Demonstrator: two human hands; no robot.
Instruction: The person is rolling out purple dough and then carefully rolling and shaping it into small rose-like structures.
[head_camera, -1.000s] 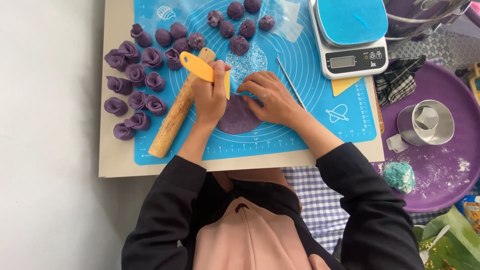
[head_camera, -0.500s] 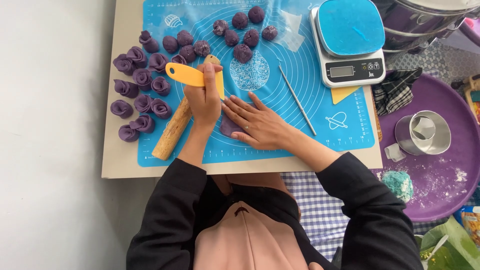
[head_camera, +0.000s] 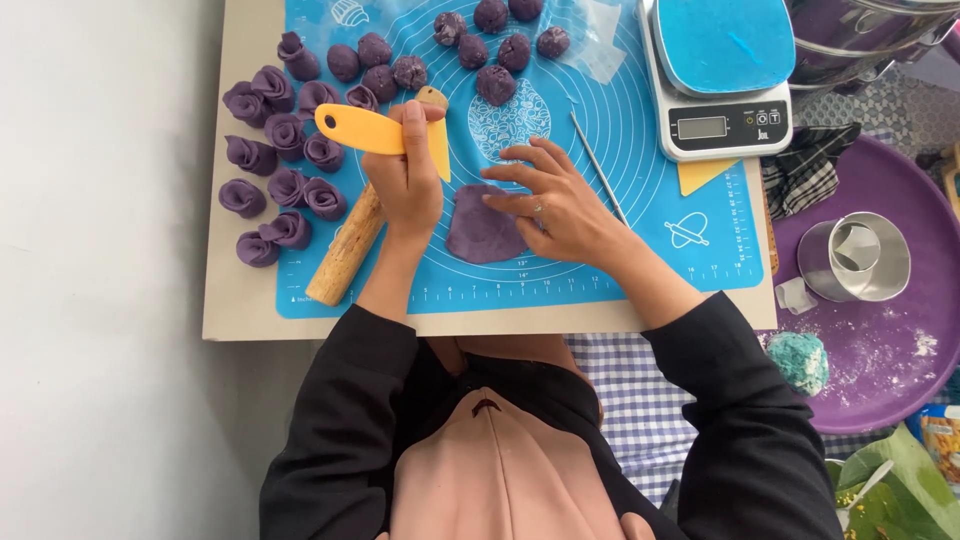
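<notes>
Head view: flattened purple dough pinned, scraper raised

Nearest, right hand (head_camera: 560, 205) open, fingers spread flat on the purple dough disc (head_camera: 483, 225) to steady it on the blue mat (head_camera: 640, 180). Left hand (head_camera: 408, 175) closed around the yellow scraper (head_camera: 375, 132), blade down beside the disc. Wooden rolling pin (head_camera: 345, 255) parked alongside. Farther off, rolled dough roses (head_camera: 275, 185) and dough balls (head_camera: 495, 50) kept clear; scale (head_camera: 715, 75) at the surface's far edge.

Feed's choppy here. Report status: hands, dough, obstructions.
Left hand grips yellow scraper. Right hand flat on purple dough disc. Rolling pin beside left wrist.
</notes>
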